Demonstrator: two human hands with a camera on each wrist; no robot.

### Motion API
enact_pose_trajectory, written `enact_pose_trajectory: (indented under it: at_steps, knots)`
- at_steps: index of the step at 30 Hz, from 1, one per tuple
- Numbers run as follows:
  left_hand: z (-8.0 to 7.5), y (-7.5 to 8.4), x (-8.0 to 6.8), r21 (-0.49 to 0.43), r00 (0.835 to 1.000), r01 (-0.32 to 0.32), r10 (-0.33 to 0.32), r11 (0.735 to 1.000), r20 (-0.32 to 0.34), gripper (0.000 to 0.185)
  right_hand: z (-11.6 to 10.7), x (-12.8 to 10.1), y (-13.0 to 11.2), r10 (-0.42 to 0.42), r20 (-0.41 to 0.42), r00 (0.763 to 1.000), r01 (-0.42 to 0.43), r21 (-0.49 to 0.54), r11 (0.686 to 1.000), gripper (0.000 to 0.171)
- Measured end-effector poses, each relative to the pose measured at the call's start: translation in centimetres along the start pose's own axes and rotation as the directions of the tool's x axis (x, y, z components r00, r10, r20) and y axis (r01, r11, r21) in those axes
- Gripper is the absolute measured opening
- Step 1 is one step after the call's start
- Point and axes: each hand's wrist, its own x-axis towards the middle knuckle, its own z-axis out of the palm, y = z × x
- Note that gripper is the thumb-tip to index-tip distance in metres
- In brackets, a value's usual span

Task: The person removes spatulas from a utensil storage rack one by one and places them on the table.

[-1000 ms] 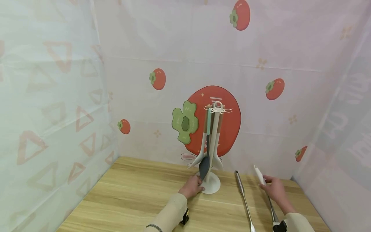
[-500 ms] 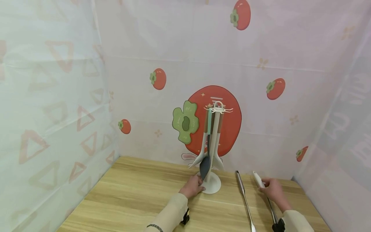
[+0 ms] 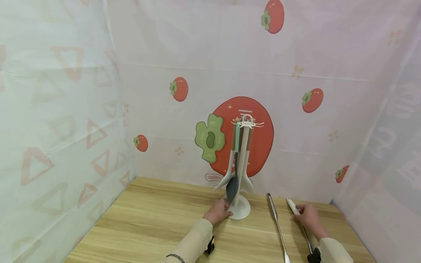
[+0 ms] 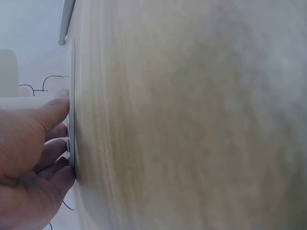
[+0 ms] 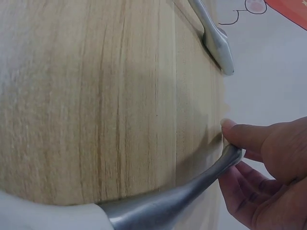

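Observation:
A white utensil stand (image 3: 242, 211) holds several hanging kitchen tools, among them a dark spoon (image 3: 232, 188) with a teal handle. My left hand (image 3: 217, 212) grips the front-left edge of its round base, thumb and fingers at the rim (image 4: 72, 105), just under the spoon's bowl. At the right, my right hand (image 3: 309, 217) pinches a white-handled kitchen utensil (image 3: 292, 205) with a metal shaft, low over the table. The right wrist view shows thumb and fingers around the far end of the shaft (image 5: 192, 187). Its near end is out of the head view.
Left of the right hand, a second long metal-handled utensil (image 3: 274, 212) lies on the wooden table (image 3: 148, 219). A printed cloth wall (image 3: 158, 120) stands close behind the stand, with cloth sides at left and right.
My right hand has lowered and drawn slightly back, and the tip of the white handle has come down toward the table. My left hand has stayed at the stand's base.

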Motion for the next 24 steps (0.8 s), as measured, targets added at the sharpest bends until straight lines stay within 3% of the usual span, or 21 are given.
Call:
enact_pose_trajectory:
  at_steps: [18,24]
  knots:
    - [0.2,-0.3,0.1,-0.016,0.999,0.037,-0.037,0.999,-0.009,0.045,0.1,-0.2,-0.4,0.047,0.024,0.999,-0.047,0.0,0.999,0.047]
    - [0.1,-0.3,0.2,-0.016,0.999,0.033,-0.033,0.999,-0.009,0.044,-0.8,0.1,-1.1,0.076,0.095,0.993,-0.067,-0.088,0.994,0.059]
